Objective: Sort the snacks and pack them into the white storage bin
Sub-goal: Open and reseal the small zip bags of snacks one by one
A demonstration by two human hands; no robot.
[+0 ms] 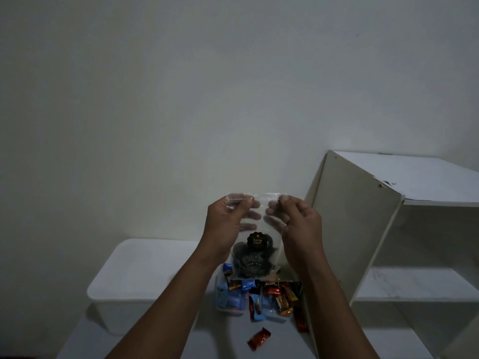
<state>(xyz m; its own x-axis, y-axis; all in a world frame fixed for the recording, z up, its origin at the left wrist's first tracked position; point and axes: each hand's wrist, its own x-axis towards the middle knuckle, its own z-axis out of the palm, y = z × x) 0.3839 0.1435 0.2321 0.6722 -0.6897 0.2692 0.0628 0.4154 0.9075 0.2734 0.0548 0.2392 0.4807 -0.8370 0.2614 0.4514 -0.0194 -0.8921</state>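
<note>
Head view: left hand [225, 224] and right hand [298, 224] pinch clear cookie pouch [255, 244] at its top seal. Light, crinkly film; brittle contents likely, so hold the top edge.

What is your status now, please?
Left hand and right hand pinch clear cookie bag at top edge. Bag hangs over wrapped snacks. White bin at left, top looks closed.

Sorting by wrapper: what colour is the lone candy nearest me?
Shiny red; lone candy, head view.

I see a clear bag [255, 226] of dark, spiral-patterned cookies [250, 264], its black label [258, 240] lettered gold; blue wrappers [230, 297], red wrappers [258, 338], a white storage bin [145, 268].
</note>
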